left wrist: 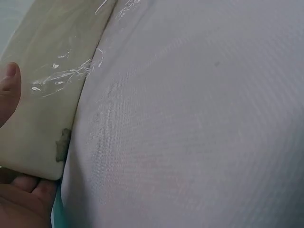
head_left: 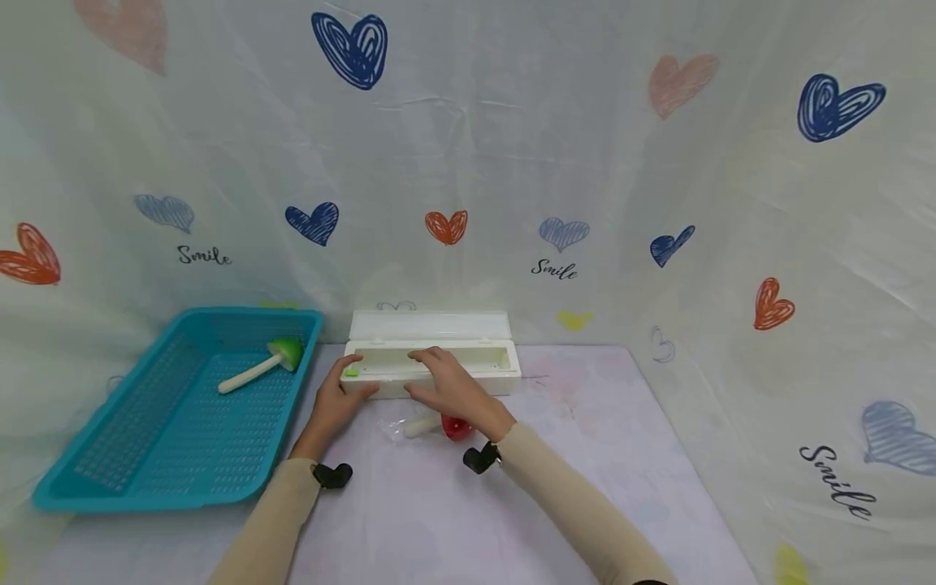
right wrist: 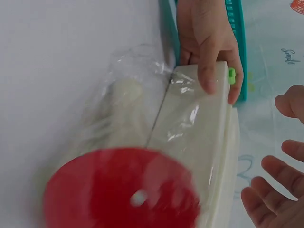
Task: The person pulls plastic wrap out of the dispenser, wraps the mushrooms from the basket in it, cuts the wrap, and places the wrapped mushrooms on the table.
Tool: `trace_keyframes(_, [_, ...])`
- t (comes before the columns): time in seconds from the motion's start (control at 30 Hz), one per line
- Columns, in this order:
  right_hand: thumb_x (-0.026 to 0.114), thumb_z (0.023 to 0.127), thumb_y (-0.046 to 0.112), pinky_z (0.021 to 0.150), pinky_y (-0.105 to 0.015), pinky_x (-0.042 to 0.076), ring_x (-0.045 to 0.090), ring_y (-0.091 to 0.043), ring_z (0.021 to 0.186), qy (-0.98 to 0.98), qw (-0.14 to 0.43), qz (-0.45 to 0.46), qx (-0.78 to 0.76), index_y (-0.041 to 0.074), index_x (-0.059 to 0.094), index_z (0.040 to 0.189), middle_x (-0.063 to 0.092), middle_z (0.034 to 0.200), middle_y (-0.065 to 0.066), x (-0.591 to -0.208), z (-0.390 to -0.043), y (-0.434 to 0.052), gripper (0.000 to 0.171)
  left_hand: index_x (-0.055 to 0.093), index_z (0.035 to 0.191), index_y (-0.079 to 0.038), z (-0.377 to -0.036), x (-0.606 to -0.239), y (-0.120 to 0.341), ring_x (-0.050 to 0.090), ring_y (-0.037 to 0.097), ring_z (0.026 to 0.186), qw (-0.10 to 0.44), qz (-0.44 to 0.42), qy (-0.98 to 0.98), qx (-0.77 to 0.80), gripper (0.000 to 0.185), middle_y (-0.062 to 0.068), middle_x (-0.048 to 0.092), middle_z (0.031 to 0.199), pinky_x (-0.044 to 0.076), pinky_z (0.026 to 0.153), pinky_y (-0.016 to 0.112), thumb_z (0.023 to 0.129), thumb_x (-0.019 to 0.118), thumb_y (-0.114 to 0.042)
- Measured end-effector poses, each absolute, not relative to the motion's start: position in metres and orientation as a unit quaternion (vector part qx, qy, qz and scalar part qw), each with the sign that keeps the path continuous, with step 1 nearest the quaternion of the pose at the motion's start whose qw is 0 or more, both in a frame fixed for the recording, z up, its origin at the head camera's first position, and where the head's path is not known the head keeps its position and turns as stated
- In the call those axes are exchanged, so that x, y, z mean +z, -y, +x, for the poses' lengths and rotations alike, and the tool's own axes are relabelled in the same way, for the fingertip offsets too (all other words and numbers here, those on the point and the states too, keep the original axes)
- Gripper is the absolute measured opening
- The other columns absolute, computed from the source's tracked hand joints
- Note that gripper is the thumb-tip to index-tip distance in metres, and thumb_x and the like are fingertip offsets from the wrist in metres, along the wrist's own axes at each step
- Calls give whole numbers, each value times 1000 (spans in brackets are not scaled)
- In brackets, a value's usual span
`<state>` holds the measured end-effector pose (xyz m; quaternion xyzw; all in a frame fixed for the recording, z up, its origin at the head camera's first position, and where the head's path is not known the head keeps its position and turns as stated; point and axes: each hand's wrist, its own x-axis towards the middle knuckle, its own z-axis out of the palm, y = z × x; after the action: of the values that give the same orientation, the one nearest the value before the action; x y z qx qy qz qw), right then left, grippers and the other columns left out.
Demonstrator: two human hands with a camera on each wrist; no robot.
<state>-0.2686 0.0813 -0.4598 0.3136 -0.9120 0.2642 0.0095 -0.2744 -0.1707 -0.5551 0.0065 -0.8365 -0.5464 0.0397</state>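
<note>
A white curtain (head_left: 453, 154) printed with hearts and the word "Smile" rises behind and beside a table (head_left: 600, 455) covered in pale cloth. At the back of the table stands a long white box (head_left: 395, 390), its lid (head_left: 431, 327) raised at the rear and its long compartment facing up. The left hand (head_left: 332, 406) grips the box's left end: the thumb lies along the front face, one finger reaches up beside a small green tab (head_left: 352, 373), and other fingers tuck round the end. The right hand (head_left: 457, 390) is spread over the box's middle in the head view, thumb well apart from the fingers, holding nothing; the right wrist view shows its fingertips clear of the box. Below that hand, in front of the box, a red-capped mushroom toy (head_left: 455, 426) with a pale stem lies on the cloth in clear wrapping (head_left: 393, 428), untouched by the fingers. To the left, a teal basket (head_left: 175, 422) holds a green-capped mushroom toy (head_left: 263, 366) near its far right corner, well apart from the right hand.
</note>
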Motion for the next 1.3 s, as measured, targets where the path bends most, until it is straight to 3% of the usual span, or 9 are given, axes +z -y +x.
trace_keyframes(0.17, [66,101,28,97,-28,54,66,-27,117,896,-7,343,282,2,60,139,66,131,-13,-456,-285,-50,47,43,151,-16,-276,-557,172,56,37,121,58,-7,843,-534,70,24,50,148,47,98,48,93,78,-35])
trace_keyframes(0.3, [66,101,24,89,-21,55,70,-24,109,893,-24,351,280,2,64,134,70,125,-13,-458,-296,-25,40,45,150,-14,-278,-557,173,58,35,115,70,-13,849,-524,66,24,51,148,48,93,47,94,78,-27])
trace_keyframes(0.43, [66,101,23,85,-17,54,70,-19,106,894,-39,339,291,3,67,131,71,125,-11,-465,-302,-8,36,45,151,-12,-278,-557,174,53,33,121,67,-18,854,-516,64,22,48,154,46,100,51,96,75,-23])
trace_keyframes(0.83, [66,101,19,69,-14,47,61,-9,84,896,-18,318,309,6,74,123,73,104,-7,-474,-309,20,27,46,150,-8,-279,-553,174,48,25,84,89,-14,859,-505,62,23,58,139,39,67,31,95,74,-14])
trace_keyframes(1.03, [68,101,22,77,-14,49,66,-11,97,907,1,316,278,9,79,114,76,106,-3,-481,-308,28,21,46,151,-8,-280,-556,176,49,26,88,75,-8,856,-511,62,20,58,141,41,71,33,96,74,-13])
trace_keyframes(1.2, [69,100,19,81,-16,51,68,-13,100,911,4,314,269,8,80,109,77,105,-3,-480,-308,29,18,49,149,-9,-278,-557,175,44,21,72,91,-1,850,-518,61,21,64,119,38,61,28,94,75,-12])
trace_keyframes(1.3, [70,99,18,78,-14,50,68,-11,98,912,-7,310,270,8,80,108,77,105,-3,-480,-308,29,17,52,145,-9,-277,-557,174,52,24,84,95,13,845,-526,58,21,63,128,42,69,28,92,77,-11])
